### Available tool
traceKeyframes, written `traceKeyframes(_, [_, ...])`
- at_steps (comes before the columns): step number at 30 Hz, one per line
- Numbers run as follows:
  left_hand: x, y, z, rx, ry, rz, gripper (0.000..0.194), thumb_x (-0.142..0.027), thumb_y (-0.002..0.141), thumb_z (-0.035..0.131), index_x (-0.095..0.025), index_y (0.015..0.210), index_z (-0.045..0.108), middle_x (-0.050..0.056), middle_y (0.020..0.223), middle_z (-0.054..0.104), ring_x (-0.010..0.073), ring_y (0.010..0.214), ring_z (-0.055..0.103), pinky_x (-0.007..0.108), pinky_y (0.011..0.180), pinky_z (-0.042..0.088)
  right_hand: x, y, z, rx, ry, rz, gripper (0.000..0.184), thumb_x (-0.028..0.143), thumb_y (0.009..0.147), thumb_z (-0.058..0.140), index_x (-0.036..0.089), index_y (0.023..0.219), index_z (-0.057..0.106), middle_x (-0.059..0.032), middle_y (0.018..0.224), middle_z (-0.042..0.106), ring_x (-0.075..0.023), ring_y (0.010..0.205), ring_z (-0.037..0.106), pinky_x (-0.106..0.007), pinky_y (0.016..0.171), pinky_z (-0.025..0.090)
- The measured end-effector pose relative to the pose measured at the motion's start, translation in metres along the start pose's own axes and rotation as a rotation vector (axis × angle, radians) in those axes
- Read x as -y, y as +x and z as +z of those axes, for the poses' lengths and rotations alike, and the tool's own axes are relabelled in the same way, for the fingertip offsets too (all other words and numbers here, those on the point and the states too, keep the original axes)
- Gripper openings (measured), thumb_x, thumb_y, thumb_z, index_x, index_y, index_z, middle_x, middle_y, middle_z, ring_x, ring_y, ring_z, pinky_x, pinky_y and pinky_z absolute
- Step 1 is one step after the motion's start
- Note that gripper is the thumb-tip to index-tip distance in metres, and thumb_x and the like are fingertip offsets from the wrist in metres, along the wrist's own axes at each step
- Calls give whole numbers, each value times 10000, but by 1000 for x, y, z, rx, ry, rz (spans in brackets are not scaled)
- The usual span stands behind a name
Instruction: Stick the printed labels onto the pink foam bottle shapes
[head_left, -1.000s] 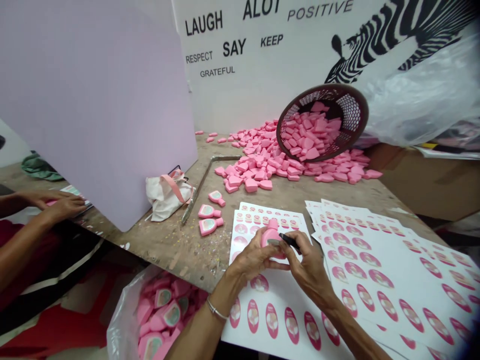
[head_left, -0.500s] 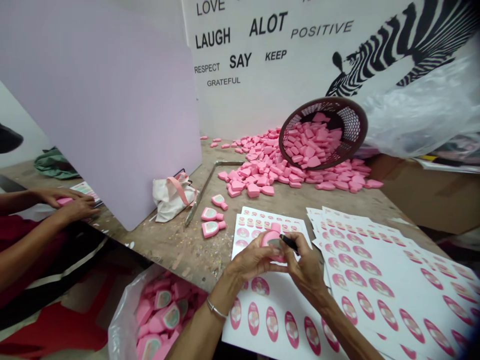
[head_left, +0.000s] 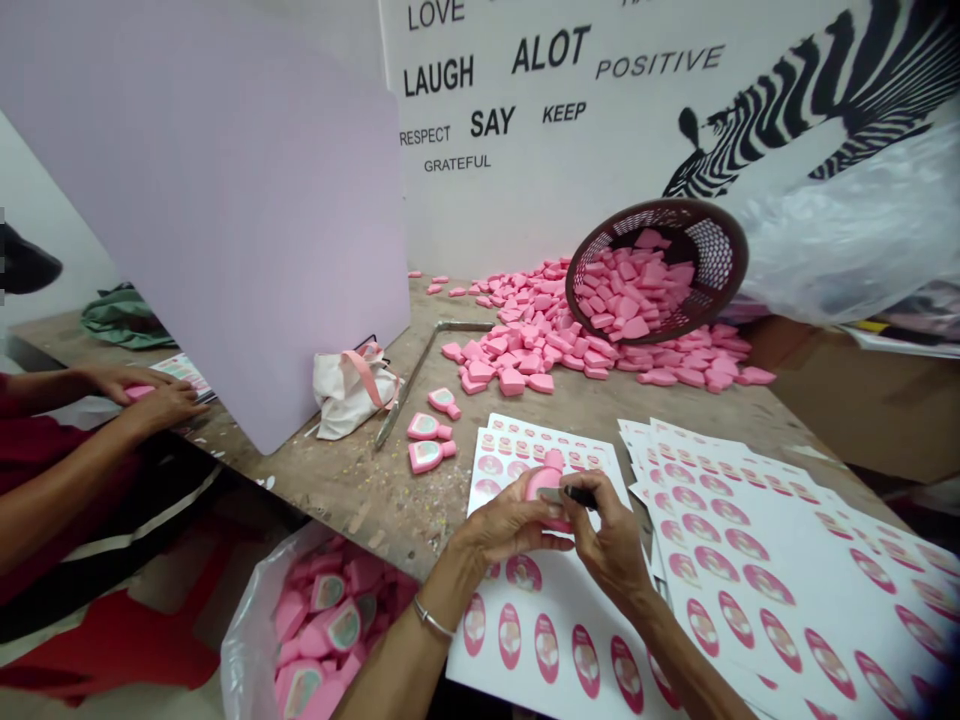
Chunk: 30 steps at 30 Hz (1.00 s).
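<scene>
gripping pink bottle (head_left: 551,482) between left fingers (head_left: 529,514); right fingers (head_left: 600,486) (curled closed) pinch black tool (head_left: 580,497)

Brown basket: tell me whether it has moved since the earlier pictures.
No. The brown basket lies in the same place relative to the zebra picture behind it; only the camera's view has shifted.

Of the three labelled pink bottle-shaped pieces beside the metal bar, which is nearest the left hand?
The front piece, at the row's near end; the middle piece and back piece lie farther from the left hand.
</scene>
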<state>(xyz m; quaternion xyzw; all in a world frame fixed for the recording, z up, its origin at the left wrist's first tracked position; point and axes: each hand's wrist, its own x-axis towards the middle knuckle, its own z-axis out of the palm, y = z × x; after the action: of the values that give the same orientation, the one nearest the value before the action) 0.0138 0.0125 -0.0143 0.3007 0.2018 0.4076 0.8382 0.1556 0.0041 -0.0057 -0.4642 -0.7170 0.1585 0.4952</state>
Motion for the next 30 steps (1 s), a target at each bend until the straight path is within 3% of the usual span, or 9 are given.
traceKeyframes(7, [3, -2, 0, -1, -3, 41, 577, -147, 676, 761, -225, 1170, 474, 4, 867, 623, 122, 715, 637, 291, 704, 509, -2, 4, 5, -19, 48, 142, 180, 409, 879, 499, 229, 865, 497, 0, 741, 562, -154, 651, 534, -271, 610, 447])
traceKeyframes(13, [2, -2, 1, -5, -8, 78, 545, -159, 674, 773, -217, 1161, 536, 5, 827, 639, 139, 727, 635, 297, 692, 520, 1, 10, 7, 10, 119, 182, 209, 424, 883, 500, 216, 872, 495, 11, 734, 523, -140, 648, 494, -260, 601, 418])
traceKeyframes(17, [2, 1, 4, -9, -79, 111, 431, -465, 827, 621, -158, 1129, 592, 90, 925, 674, 195, 799, 652, 351, 707, 535, 0, 16, 7, 28, 150, 217, 219, 430, 878, 503, 214, 842, 487, 27, 691, 481, -130, 615, 452, -254, 575, 397])
traceKeyframes(19, [3, 3, 5, -52, -110, 96, 509, -556, 854, 527, -121, 1104, 612, 106, 863, 682, 204, 750, 652, 367, 686, 542, 0, 17, 7, 32, 162, 228, 225, 436, 876, 502, 215, 838, 488, 33, 679, 468, -125, 597, 432, -251, 557, 385])
traceKeyframes(22, [5, 5, 6, -132, -109, 113, 473, -519, 840, 564, -106, 1064, 622, 74, 739, 666, 173, 632, 622, 364, 651, 549, 3, 17, 7, 46, 179, 254, 235, 449, 879, 497, 217, 844, 489, 33, 678, 464, -121, 579, 422, -252, 541, 379])
traceKeyframes(26, [6, 7, 12, -196, -37, 207, 435, -511, 821, 591, -114, 1000, 617, 54, 733, 638, 148, 594, 602, 336, 606, 556, 10, 14, 7, 17, 152, 245, 220, 436, 885, 496, 219, 854, 489, 17, 716, 503, -131, 611, 468, -266, 578, 414])
traceKeyframes(30, [8, 8, 15, -390, 38, 296, 426, -492, 781, 650, -164, 1046, 587, 69, 902, 647, 188, 781, 648, 312, 658, 559, 8, 10, 11, -48, 185, 251, 224, 446, 872, 516, 224, 896, 501, -10, 779, 555, -161, 674, 537, -294, 610, 458])
